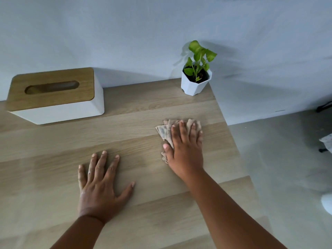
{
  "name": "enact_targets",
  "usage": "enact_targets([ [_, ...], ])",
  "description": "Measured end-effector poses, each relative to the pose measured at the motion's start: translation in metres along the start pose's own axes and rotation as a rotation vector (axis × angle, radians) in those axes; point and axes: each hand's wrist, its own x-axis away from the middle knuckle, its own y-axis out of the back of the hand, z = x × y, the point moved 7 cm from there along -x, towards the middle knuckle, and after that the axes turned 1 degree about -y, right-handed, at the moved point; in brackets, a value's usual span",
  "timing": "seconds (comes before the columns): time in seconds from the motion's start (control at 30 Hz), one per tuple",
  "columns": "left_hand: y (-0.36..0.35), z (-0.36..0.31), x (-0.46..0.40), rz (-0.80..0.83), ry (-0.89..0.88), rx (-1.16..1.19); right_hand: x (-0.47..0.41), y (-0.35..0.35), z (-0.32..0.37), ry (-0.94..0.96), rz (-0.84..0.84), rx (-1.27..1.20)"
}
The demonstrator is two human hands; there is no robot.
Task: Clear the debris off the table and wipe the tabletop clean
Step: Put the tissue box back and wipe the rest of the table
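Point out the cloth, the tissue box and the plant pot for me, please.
cloth (pixel 163 131): head view, left fold.
tissue box (pixel 53 97): head view, wooden lid.
plant pot (pixel 193 86): head view, white wall.

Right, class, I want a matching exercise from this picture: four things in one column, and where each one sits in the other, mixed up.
Things
1 box
2 plant
3 cloth
4 left hand

Places
a under the right hand
b far right corner of the table
c flat on bare wood, holding nothing
d far left side

Pairs: 1-d, 2-b, 3-a, 4-c
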Motion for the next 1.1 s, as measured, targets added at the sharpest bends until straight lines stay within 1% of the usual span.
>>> enact_targets([
  [0.1,0.003,-0.002,-0.001,0.014,0.009,0.005,0.024,-0.005,0.017,0.095,-0.019,-0.008],
  [0.27,0.005,-0.002,-0.001,0.025,0.013,0.021,0.082,-0.018,0.025,0.23,-0.018,-0.031],
  [0.43,0.005,-0.002,0.0,0.016,0.018,0.035,0.151,-0.028,0.005,0.301,-0.006,-0.026],
  [0.53,0.006,-0.002,0.0,0.008,0.017,0.042,0.185,-0.029,-0.022,0.322,-0.006,-0.031],
  [0.63,0.006,-0.004,0.002,0.0,0.008,0.044,0.207,-0.024,-0.065,0.294,-0.009,-0.021],
  [0.73,0.008,-0.008,0.007,-0.021,0.004,0.058,0.215,-0.016,-0.11,0.212,-0.023,-0.024],
  [0.8,0.007,-0.017,0.015,-0.007,0.004,0.069,0.211,-0.01,-0.134,0.164,-0.01,-0.002],
  [0.87,0.004,-0.033,0.029,0.025,-0.033,0.078,0.199,-0.005,-0.146,0.139,0.022,0.016],
  [0.97,-0.001,-0.063,0.057,0.048,-0.108,0.097,0.165,0.001,-0.143,0.021,0.043,-0.004],
  [1.03,-0.006,-0.078,0.07,0.053,-0.121,0.079,0.142,0.003,-0.128,-0.076,0.056,-0.015],
  [1.1,-0.011,-0.085,0.076,0.047,-0.104,0.06,0.132,0.002,-0.104,-0.07,0.072,-0.002],
])
